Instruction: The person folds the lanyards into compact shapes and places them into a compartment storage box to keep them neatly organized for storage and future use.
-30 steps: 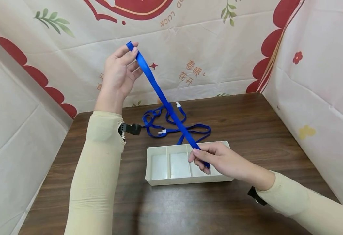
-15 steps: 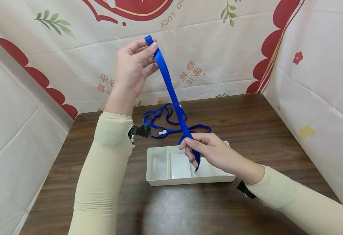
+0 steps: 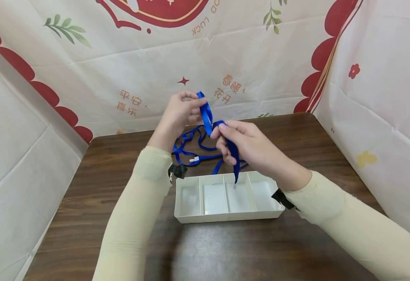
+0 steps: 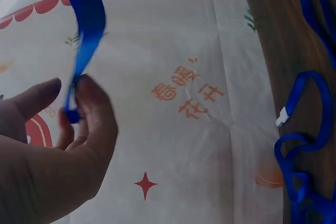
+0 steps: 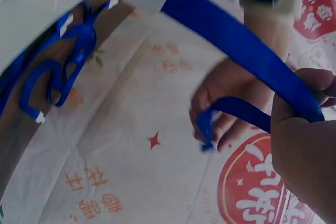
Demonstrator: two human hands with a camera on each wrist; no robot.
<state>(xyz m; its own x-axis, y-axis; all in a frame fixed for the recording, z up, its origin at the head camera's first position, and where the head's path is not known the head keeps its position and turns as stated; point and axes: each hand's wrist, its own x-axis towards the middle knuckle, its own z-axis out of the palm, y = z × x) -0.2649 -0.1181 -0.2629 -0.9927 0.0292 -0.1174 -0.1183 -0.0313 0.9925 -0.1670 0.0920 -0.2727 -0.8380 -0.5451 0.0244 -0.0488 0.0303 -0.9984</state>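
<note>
A blue strap (image 3: 233,150) is being pinched by the right hand (image 3: 249,141) and held at the left hand's (image 3: 181,112) curled fingers. Its lower end, hard to make out, is being suspended over the divided tray (image 3: 205,219) on the counter (image 3: 110,187); the lanyard pile (image 3: 210,157) is being partly hidden.

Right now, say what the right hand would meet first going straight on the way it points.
Past the blue strap it pinches, the right hand would probably meet the left hand first, up and to the left in the head view; depth is unclear, so it might miss.
</note>
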